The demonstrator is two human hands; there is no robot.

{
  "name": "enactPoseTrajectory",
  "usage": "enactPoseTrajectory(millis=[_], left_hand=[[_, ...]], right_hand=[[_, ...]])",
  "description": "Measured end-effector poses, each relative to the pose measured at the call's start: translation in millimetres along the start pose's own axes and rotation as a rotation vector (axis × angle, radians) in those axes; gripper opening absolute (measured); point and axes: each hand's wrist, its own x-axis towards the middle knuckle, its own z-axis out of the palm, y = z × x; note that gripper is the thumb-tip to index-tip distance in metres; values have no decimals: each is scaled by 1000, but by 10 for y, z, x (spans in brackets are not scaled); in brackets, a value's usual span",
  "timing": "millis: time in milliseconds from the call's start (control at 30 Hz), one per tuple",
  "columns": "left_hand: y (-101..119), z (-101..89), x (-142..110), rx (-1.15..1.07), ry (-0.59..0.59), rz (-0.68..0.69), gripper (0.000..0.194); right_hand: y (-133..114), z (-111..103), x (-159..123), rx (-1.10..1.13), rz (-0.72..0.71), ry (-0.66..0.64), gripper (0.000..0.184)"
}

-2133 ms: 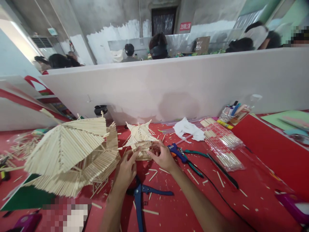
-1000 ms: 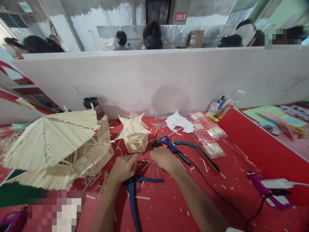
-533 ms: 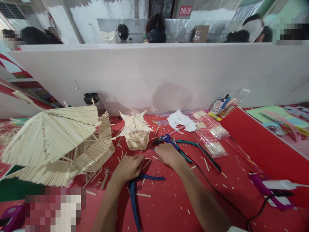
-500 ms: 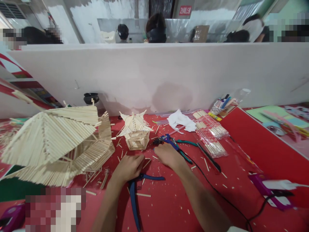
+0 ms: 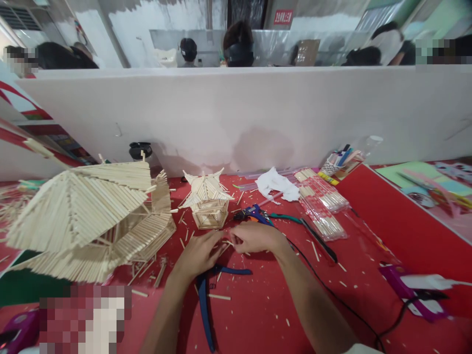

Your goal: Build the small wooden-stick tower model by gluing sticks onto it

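My left hand [image 5: 202, 251] rests low over the red table, fingers stretched toward the right and thumb apart. Just beside its fingertips, my right hand [image 5: 256, 237] is closed in a pinch at a short wooden stick [image 5: 229, 242]; its grip is partly hidden. Behind both hands stands a small stick-built pavilion [image 5: 210, 214] with a pointed star-like roof. Blue-handled cutters [image 5: 203, 300] lie with handles spread below my left hand. A blue glue gun [image 5: 254, 211] lies behind my right hand, beside green-handled pliers [image 5: 285, 217].
A large stick-built pavilion [image 5: 81, 206] fills the left side. Packs of sticks [image 5: 322, 211], white tissue [image 5: 276, 184] and a black-handled tool [image 5: 320, 241] lie right of centre. A black cable [image 5: 332, 290] crosses the right side. A white partition [image 5: 184, 113] closes off the back.
My right hand has moved left and down from beside the glue gun to my left hand's fingertips. My left hand has stretched its fingers out, moving slightly right.
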Motion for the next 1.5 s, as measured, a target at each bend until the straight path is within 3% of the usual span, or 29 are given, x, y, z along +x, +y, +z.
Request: enactPoseTrajectory(millis=[267,533,900,1200,1400,1500], left_hand=[[13,1,-1,-179,278,46,18],[-50,-42,-58,-128,575,60,13],[-2,-85,-24,-74,664,139,16],[46,-22,-24,-117,510,21,20],[126,-9,25,-348,178,-155,31],[142,-39,28,-441,93,-189,36]], right_hand=[[144,-124,-82,481,-207,175,10],[331,-255,-278,608,-129,444,13],[252,-230,-207,611,-145,464,18],[233,-166,-130,519,-184,511,15],[228,-99,-26,380,-298,474,18],[232,-98,-8,264,-325,461,20]])
